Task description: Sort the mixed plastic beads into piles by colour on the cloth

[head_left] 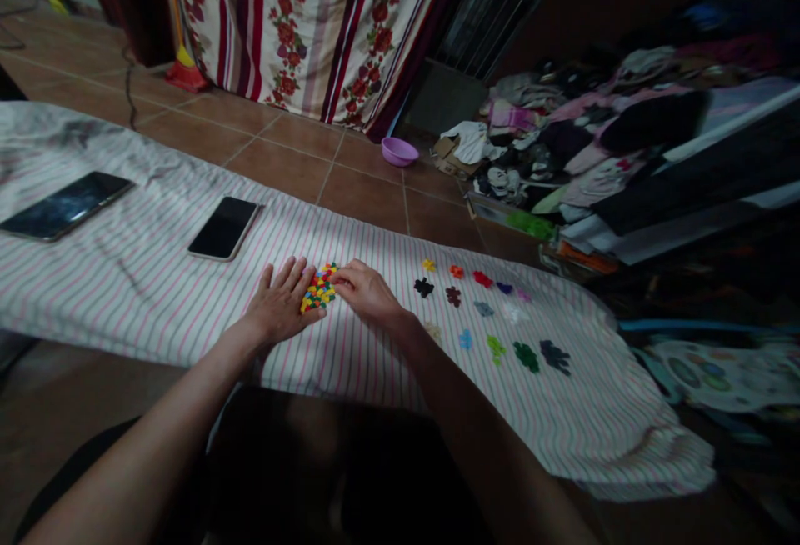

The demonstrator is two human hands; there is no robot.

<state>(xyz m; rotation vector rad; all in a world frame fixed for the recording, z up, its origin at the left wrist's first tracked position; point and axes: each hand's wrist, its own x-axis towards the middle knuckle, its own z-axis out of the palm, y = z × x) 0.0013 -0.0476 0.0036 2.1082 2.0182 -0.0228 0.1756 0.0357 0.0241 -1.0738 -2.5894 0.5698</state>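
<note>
A pile of small mixed-colour pieces [320,292], mostly yellow, red and green, lies on the striped cloth [375,362]. My left hand [281,302] lies flat with its fingers spread, touching the pile's left side. At the pile's right edge my right hand [367,288] has its fingers pinched together; whatever is between them is too small to make out. Further right are little heaps sorted by colour, among them yellow [428,265], orange [456,272], red [482,279], black [423,287], light blue [465,338], lime [496,349] and dark green [526,356].
Two dark-screened devices, a phone [225,228] and a larger tablet [67,206], lie on the cloth to the left. Beyond it, a purple basin [400,152] stands on the tiled floor before a flowered curtain [312,28]. Clothes [562,128] are heaped at the right.
</note>
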